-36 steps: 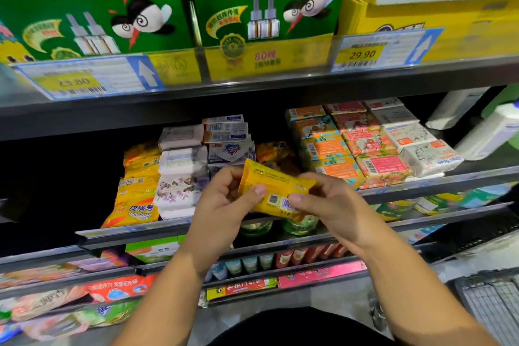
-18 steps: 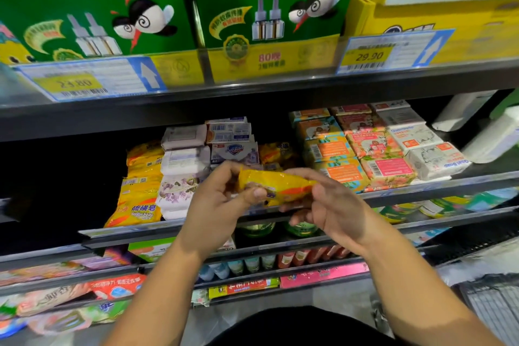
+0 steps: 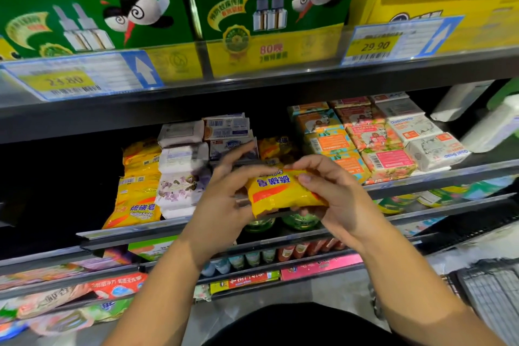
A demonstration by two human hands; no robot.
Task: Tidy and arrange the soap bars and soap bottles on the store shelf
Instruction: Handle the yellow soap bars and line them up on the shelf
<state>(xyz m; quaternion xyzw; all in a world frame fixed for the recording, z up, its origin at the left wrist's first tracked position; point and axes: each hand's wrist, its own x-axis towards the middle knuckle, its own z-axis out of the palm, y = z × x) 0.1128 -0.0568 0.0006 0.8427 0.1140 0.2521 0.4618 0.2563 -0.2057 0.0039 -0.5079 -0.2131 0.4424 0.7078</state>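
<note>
Sulfur soap packet (image 3: pixel 283 191), label inverted, gripped by right hand (image 3: pixel 339 199); left hand (image 3: pixel 222 202) with fingers extended (touching its edge). Best turned upright, then laid on yellow stack (image 3: pixel 137 196).

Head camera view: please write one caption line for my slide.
Right hand grips a yellow sulfur soap packet, label upside down, left hand touching its edge, before the soap shelf.

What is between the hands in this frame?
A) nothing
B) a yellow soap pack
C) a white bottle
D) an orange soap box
B: the right hand grips a yellow soap pack, its blue print upside down to the camera, with the left hand at its left end.
</note>
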